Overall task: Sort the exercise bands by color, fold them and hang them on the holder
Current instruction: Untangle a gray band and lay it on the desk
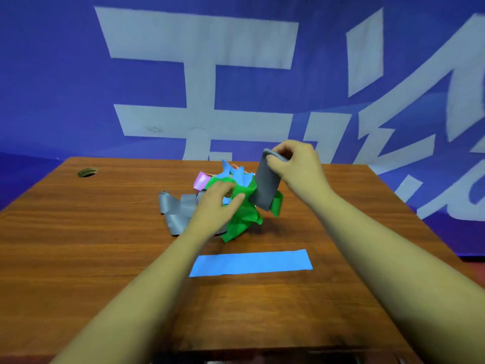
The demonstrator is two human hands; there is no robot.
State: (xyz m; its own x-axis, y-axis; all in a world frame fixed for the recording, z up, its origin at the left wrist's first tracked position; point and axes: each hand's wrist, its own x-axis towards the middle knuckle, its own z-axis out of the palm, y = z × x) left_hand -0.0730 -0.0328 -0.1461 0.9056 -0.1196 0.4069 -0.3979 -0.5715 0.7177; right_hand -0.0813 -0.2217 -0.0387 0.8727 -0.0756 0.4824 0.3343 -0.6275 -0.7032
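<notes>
Sorting step: above the tangled pile the right hand pinched 1 grey band, the left hand pressed the pile flat-fingered; next move, likely, drawing it free.

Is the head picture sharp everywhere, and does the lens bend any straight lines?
Head view: the flat blue exercise band is crisp; the left hand and the right hand gripping the grey exercise band are slightly motion-blurred; the edges of the brown wooden table splay, wide-angle distortion; light even, shadows soft.
</notes>
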